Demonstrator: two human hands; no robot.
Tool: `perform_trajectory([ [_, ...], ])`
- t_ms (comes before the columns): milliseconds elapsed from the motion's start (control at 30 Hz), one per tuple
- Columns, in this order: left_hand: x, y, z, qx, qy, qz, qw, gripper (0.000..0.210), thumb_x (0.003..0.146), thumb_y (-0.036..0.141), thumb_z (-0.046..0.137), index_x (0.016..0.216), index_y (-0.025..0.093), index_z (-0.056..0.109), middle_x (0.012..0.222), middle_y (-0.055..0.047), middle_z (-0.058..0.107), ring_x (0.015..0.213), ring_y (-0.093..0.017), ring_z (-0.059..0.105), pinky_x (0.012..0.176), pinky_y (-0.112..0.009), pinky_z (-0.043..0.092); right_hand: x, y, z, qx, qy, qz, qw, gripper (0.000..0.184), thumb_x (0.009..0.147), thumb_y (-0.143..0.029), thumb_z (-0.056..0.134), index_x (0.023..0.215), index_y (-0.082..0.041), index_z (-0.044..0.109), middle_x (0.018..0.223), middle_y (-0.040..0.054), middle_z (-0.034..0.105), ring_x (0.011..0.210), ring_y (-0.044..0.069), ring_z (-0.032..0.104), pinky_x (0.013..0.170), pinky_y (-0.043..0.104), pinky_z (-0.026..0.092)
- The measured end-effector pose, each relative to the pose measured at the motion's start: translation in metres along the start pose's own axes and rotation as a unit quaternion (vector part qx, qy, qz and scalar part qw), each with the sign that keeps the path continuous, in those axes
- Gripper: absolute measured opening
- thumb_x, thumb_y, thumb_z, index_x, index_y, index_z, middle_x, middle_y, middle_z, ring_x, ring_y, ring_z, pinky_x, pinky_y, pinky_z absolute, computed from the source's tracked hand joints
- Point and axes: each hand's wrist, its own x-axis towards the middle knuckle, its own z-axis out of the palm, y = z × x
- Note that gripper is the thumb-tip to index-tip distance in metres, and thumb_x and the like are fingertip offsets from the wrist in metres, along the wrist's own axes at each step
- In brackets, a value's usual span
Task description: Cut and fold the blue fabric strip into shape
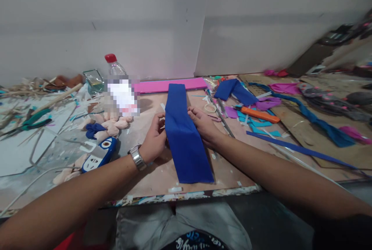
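Observation:
A long flat strip of blue fabric (186,137) runs lengthwise in front of me, its near end close to the table's front edge. My left hand (155,137) pinches its left edge, with the fingers partly tucked under. On the opposite edge, my right hand (203,126) grips the strip with the thumb on top. The fabric bends slightly between my hands, and its far end overlaps a pink strip (145,87) lying across the back of the table.
To the left are a blue-and-white power socket (100,155) with cables, green-handled pliers (33,120) and a red-capped bottle (112,60). On the right lie an orange utility knife (258,114), a folded blue piece (235,91), a narrow blue strip (299,148) and fabric scraps.

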Motion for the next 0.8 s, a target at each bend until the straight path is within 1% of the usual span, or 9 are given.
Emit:
perform_trajectory([
  [67,0.0,0.0,0.0,0.007,-0.001,0.0,1.0,0.043,0.088,0.043,0.075,0.121,0.028,0.053,0.107,-0.001,0.072,0.064,-0.008,0.058,0.055,-0.019,0.045,-0.001,0.001,0.001,-0.001,-0.011,0.013,1.0,0.05,0.073,-0.059,0.088,0.102,-0.025,0.068,0.094,-0.0008,0.075,0.078,0.016,0.068,0.072,0.028,0.057],
  [133,-0.001,0.001,0.0,0.013,-0.005,0.009,1.0,0.039,0.088,0.043,0.076,0.117,0.027,0.057,0.104,-0.001,0.072,0.069,-0.01,0.061,0.06,-0.02,0.048,-0.003,0.001,0.002,0.002,-0.026,0.025,0.999,0.046,0.075,-0.06,0.087,0.1,-0.025,0.069,0.091,-0.0007,0.075,0.076,0.017,0.07,0.072,0.029,0.058],
  [233,-0.001,0.003,0.002,0.028,-0.017,0.033,0.999,0.031,0.086,0.04,0.079,0.109,0.024,0.065,0.104,-0.002,0.073,0.085,-0.014,0.067,0.075,-0.024,0.054,-0.008,0.002,0.004,0.003,-0.051,0.047,0.998,0.044,0.078,-0.063,0.083,0.093,-0.024,0.069,0.081,-0.0003,0.074,0.072,0.019,0.07,0.068,0.031,0.058],
  [333,-0.001,0.005,0.003,0.038,-0.03,0.045,0.998,0.03,0.084,0.039,0.08,0.109,0.024,0.071,0.109,-0.004,0.076,0.096,-0.018,0.068,0.085,-0.029,0.056,-0.01,0.002,0.006,0.004,-0.081,0.073,0.994,0.048,0.079,-0.068,0.08,0.092,-0.023,0.07,0.081,0.0019,0.076,0.069,0.02,0.07,0.066,0.033,0.059],
  [400,-0.001,0.005,0.003,0.044,-0.035,0.039,0.998,0.031,0.084,0.04,0.08,0.11,0.023,0.074,0.109,-0.006,0.077,0.095,-0.019,0.068,0.084,-0.031,0.057,-0.011,0.002,0.007,0.009,-0.088,0.079,0.993,0.049,0.077,-0.069,0.081,0.092,-0.023,0.07,0.079,0.002,0.076,0.066,0.019,0.069,0.064,0.032,0.059],
  [467,-0.002,0.003,0.002,0.048,-0.038,0.02,0.998,0.028,0.085,0.04,0.08,0.105,0.021,0.076,0.104,-0.006,0.078,0.089,-0.019,0.068,0.081,-0.031,0.057,-0.01,0.001,0.007,0.022,-0.079,0.071,0.994,0.049,0.075,-0.066,0.084,0.094,-0.024,0.069,0.078,0.0001,0.075,0.065,0.018,0.068,0.063,0.03,0.058],
  [600,-0.005,-0.002,0.002,0.034,-0.046,-0.03,0.998,0.029,0.085,0.042,0.08,0.098,0.017,0.077,0.093,-0.007,0.078,0.079,-0.017,0.067,0.076,-0.03,0.056,-0.008,0.0,0.007,0.046,-0.063,0.053,0.995,0.051,0.071,-0.055,0.092,0.106,-0.026,0.068,0.087,-0.0017,0.076,0.072,0.016,0.07,0.068,0.028,0.058],
  [700,-0.006,-0.004,0.005,-0.039,-0.053,-0.041,0.997,0.034,0.084,0.042,0.082,0.108,0.017,0.076,0.103,-0.008,0.079,0.086,-0.018,0.07,0.083,-0.031,0.057,-0.007,-0.001,0.006,0.037,-0.059,0.043,0.997,0.052,0.073,-0.052,0.091,0.112,-0.027,0.066,0.091,-0.0011,0.077,0.079,0.018,0.071,0.07,0.028,0.057],
  [800,-0.002,-0.004,0.003,-0.087,-0.024,-0.049,0.995,0.04,0.085,0.042,0.082,0.117,0.019,0.075,0.108,-0.008,0.079,0.088,-0.019,0.072,0.086,-0.033,0.058,-0.005,-0.001,0.004,0.033,-0.039,0.032,0.998,0.053,0.07,-0.051,0.093,0.109,-0.027,0.067,0.095,-0.0003,0.077,0.088,0.02,0.072,0.075,0.029,0.058],
])
